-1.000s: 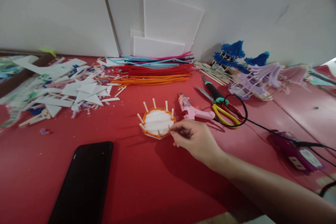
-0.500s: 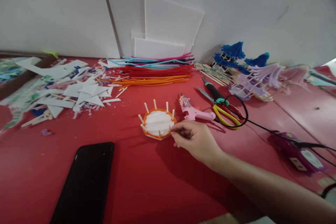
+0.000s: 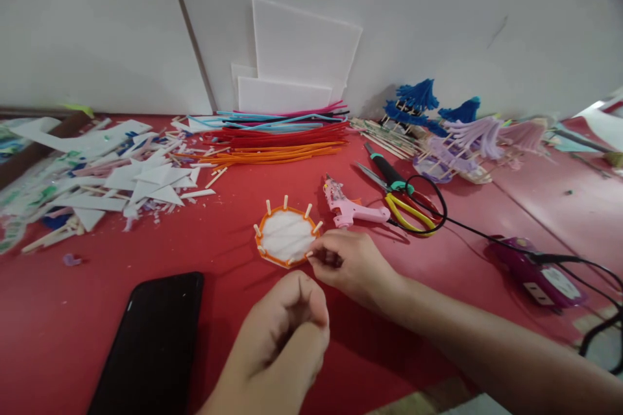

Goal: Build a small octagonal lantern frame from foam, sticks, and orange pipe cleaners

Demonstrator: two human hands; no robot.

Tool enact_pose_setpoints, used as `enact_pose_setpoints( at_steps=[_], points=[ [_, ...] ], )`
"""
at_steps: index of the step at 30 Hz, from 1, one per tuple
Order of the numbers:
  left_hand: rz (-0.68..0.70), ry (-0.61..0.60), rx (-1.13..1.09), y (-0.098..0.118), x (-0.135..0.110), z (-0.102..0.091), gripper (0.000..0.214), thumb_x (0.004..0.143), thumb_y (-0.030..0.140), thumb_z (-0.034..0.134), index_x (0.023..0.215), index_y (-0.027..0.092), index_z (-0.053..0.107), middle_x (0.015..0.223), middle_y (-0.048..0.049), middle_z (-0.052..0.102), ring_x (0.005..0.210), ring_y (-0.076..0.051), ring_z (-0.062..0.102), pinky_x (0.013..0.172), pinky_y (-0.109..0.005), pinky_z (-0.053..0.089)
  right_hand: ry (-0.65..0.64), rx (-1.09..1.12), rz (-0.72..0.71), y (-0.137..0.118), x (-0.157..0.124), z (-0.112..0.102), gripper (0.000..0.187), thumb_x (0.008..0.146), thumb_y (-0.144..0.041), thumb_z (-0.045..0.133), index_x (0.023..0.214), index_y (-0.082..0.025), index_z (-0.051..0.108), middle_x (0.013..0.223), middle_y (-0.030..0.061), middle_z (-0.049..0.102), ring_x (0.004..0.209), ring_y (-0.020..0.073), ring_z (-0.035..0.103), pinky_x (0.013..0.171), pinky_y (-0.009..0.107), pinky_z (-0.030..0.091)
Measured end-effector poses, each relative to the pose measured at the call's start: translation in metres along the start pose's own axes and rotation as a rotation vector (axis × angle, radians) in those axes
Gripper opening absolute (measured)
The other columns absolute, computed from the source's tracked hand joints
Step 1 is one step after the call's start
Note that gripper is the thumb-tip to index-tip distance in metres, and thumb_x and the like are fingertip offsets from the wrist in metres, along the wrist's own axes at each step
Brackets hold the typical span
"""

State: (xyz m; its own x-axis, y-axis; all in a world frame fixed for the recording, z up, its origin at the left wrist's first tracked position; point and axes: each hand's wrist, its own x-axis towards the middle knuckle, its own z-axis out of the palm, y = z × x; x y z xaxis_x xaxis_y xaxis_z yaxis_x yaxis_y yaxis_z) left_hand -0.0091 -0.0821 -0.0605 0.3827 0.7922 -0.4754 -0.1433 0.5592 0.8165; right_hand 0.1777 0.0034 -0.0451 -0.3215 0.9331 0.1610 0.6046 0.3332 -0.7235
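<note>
A white octagonal base (image 3: 287, 235) edged with orange pipe cleaner lies on the red table, with several short wooden sticks standing up around its rim. At its right edge, my right hand (image 3: 355, 266) is closed in a pinch on one of these short wooden sticks (image 3: 309, 254), whose tip shows between thumb and forefinger. Closer to the camera, in front of the base, is my left hand (image 3: 285, 343). Its fingers are curled and the thumb is near the forefinger; whether anything is inside is hidden. A pink glue gun (image 3: 353, 204) lies just beyond my right hand.
Yellow-handled pliers (image 3: 411, 214) and a black cable lie right of the glue gun, near a purple power strip (image 3: 540, 272). Pipe cleaners (image 3: 287, 136) and white boards (image 3: 304, 45) are at the back. Foam scraps (image 3: 150, 175) and a phone (image 3: 150, 343) lie left; blue and lilac models (image 3: 467, 136) stand right.
My left hand has come into view from below, close to the base. My right hand stays at the base's right edge. The whole view has shifted slightly.
</note>
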Motion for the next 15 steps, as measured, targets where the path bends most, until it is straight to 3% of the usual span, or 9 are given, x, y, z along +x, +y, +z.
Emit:
enact_pose_setpoints(
  at_steps=[2,4,10,15],
  points=[
    [-0.03,-0.067,0.042,0.048,0.012,0.025,0.005,0.077,0.019,0.05,0.072,0.021,0.048,0.042,0.0102,0.037,0.037,-0.005,0.027,0.038,-0.017,0.02,-0.046,-0.045,-0.033,0.0,0.0,-0.002,0.014,0.071,-0.005,0.06,0.077,-0.015,0.068,0.066,0.0001,0.063,0.054,0.0082,0.053,0.051,0.017,0.041],
    [-0.026,-0.061,0.066,0.067,0.021,0.038,0.003,0.07,0.021,0.047,0.068,0.022,0.044,0.038,0.0114,0.034,0.034,-0.005,0.025,0.037,-0.018,0.018,-0.083,-0.044,-0.035,-0.001,0.0,-0.003,0.015,0.07,-0.003,0.062,0.077,-0.015,0.067,0.067,-0.0001,0.063,0.055,0.0085,0.054,0.052,0.017,0.04],
    [-0.109,-0.069,0.201,0.052,0.032,0.032,0.01,0.065,0.018,0.041,0.07,0.02,0.048,0.036,0.0096,0.041,0.032,-0.006,0.033,0.037,-0.017,0.027,-0.128,-0.019,0.064,-0.004,0.003,-0.006,0.014,0.07,-0.002,0.064,0.077,-0.015,0.068,0.069,0.0003,0.065,0.059,0.0096,0.057,0.055,0.018,0.041],
    [-0.16,-0.056,0.185,0.055,0.038,0.031,0.011,0.064,0.017,0.04,0.072,0.02,0.048,0.039,0.009,0.046,0.034,-0.008,0.043,0.036,-0.016,0.033,-0.176,-0.11,-0.06,-0.005,0.006,-0.01,0.013,0.073,-0.002,0.064,0.078,-0.014,0.067,0.07,0.001,0.064,0.062,0.01,0.055,0.056,0.018,0.04]
  ],
)
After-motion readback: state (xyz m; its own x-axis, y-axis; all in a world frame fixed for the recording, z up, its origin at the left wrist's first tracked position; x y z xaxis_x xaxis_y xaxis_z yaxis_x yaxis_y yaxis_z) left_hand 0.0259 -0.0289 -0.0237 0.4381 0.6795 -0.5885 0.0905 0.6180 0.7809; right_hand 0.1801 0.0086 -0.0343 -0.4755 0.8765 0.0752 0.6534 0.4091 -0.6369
